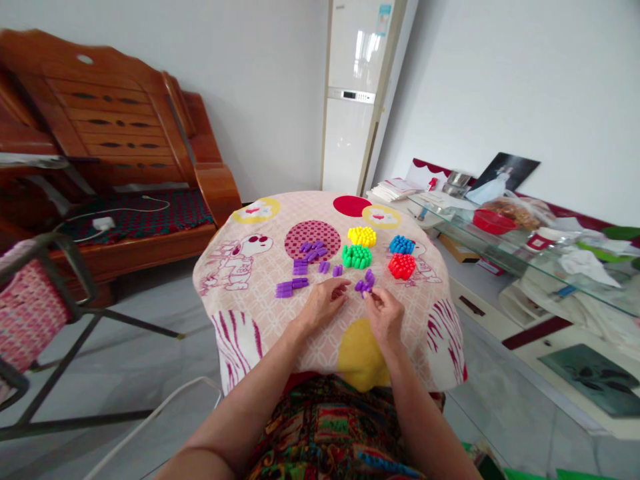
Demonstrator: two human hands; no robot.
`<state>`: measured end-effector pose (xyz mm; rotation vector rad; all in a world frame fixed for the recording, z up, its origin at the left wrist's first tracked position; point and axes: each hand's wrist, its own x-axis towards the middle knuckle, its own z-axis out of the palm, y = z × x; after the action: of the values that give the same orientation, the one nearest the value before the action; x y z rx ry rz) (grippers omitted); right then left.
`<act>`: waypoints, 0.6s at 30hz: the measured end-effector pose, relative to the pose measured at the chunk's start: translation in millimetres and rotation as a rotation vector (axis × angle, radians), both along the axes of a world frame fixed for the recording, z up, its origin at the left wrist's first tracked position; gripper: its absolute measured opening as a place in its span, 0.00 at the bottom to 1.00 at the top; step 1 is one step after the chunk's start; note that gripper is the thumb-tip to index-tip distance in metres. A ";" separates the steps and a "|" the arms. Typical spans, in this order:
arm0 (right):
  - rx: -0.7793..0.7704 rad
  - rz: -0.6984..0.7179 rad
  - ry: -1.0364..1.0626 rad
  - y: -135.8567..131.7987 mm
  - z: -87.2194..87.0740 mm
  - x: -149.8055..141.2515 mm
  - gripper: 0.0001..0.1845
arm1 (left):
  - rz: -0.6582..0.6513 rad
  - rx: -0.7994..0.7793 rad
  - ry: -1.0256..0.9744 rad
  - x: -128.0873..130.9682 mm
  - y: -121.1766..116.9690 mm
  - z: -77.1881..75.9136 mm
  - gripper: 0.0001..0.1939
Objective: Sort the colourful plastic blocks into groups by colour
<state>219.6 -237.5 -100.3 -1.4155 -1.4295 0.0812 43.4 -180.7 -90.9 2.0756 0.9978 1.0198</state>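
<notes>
My right hand (386, 316) has its thumb and forefinger pinched at the near edge of a loose pile of small purple plastic pieces (367, 281), on one of those pieces as far as I can see. To its left, my left hand (326, 301) rests low over the cloth, fingers loosely bent and apart, with nothing visible in them. Peg-shaped purple pieces lie in rows (285, 290) and small groups (301, 267) beyond the left hand. Tight clusters of green pieces (357, 257), yellow pieces (362, 236), red pieces (401, 266) and blue pieces (401, 245) stand farther back.
A patterned cloth (270, 320) covers the round table. At right stands a glass-topped cabinet (560, 267) with a red bowl (494, 221) and papers. A wooden bench (115, 133) and a metal-framed chair (75, 300) are on the left. A white cable (150, 417) crosses the floor.
</notes>
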 end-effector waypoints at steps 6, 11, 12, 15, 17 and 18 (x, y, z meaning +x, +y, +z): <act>0.013 -0.263 0.121 21.4 0.7 26.3 0.17 | 0.018 -0.045 0.146 23.6 25.7 6.5 0.26; -0.064 -0.234 0.047 35.5 -5.4 29.5 0.19 | 0.016 -0.029 0.127 60.7 45.5 11.3 0.27; -0.071 -0.209 0.022 34.9 -6.0 29.7 0.19 | 0.009 -0.026 0.126 66.1 47.7 9.6 0.25; -0.087 -0.177 0.009 30.2 -7.1 32.0 0.19 | 0.007 -0.015 0.141 74.2 51.1 1.9 0.20; -0.082 -0.198 0.055 28.8 -8.6 34.7 0.20 | 0.012 -0.013 0.149 74.5 51.5 -1.8 0.20; -0.076 -0.204 0.075 29.5 -9.7 36.0 0.20 | 0.008 -0.016 0.147 74.0 51.5 -2.6 0.21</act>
<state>255.6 -208.0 -109.9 -1.5966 -1.2250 0.0580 117.5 -129.2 -93.4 2.1598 1.0848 0.8697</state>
